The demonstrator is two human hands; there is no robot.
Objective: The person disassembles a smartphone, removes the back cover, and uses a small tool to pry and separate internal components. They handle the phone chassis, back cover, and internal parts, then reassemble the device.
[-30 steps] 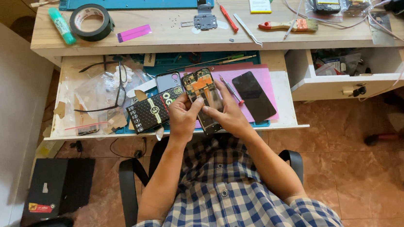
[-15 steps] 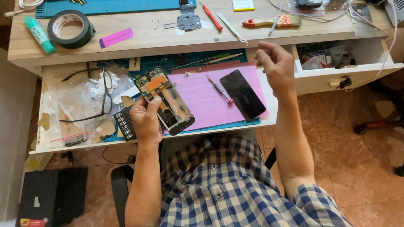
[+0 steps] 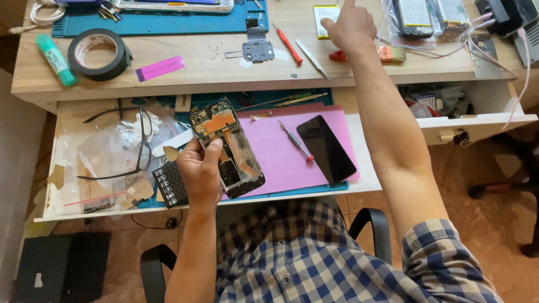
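Opened phone (image 3: pixel 227 147) | left hand (image 3: pixel 198 171) grips | pink mat (image 3: pixel 276 154) edge

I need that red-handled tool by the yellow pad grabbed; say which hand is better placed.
Right. The right hand is beside the red-handled tool; the left hand holds the opened phone.

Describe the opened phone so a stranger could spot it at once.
On the pull-out shelf under the wooden desk, find the pink rubber mat. At its left edge the left hand grips an opened phone: unlike the plain black screen panel beside it, its orange-and-metal insides show.
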